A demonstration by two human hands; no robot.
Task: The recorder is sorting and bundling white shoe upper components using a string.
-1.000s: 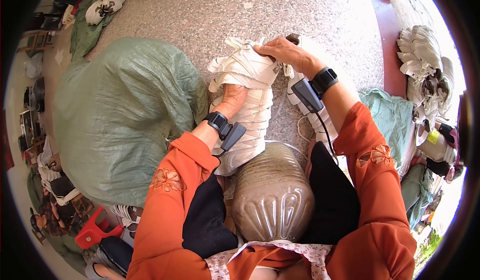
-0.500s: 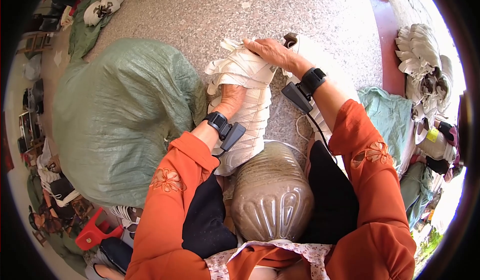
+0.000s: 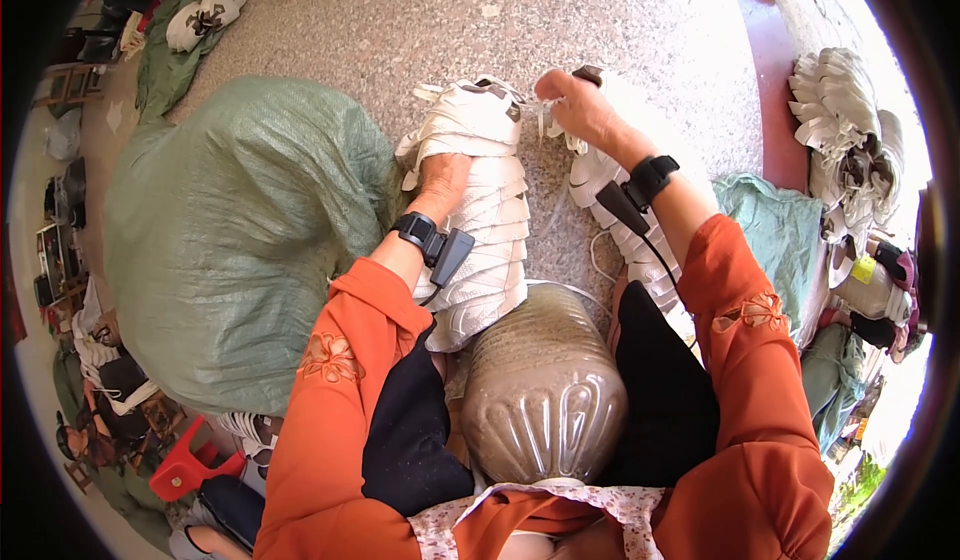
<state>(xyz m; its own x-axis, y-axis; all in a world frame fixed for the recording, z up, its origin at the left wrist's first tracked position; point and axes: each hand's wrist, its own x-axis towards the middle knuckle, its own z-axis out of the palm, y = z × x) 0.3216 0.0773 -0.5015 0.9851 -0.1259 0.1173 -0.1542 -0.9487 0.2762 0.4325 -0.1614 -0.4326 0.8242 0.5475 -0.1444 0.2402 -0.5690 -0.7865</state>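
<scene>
A long stack of white shoe uppers (image 3: 485, 230) lies on the speckled floor in front of me. My left hand (image 3: 441, 182) presses down on the stack's middle, fingers curled over it. My right hand (image 3: 578, 106) is raised just right of the stack's far end, fingers pinched on a thin white string (image 3: 545, 120) that runs toward the stack. A second row of white uppers (image 3: 625, 235) lies under my right forearm. Both wrists wear black bands with small devices.
A big green woven sack (image 3: 240, 240) bulges at my left. A brown ribbed plastic container (image 3: 545, 390) sits between my knees. More white uppers (image 3: 835, 120) and green cloth (image 3: 775, 230) lie at right. A red stool (image 3: 190, 470) and clutter fill the lower left.
My right hand has lifted off the top of the stack and moved right and up, now pinching the string. My left hand stays pressed on the stack.
</scene>
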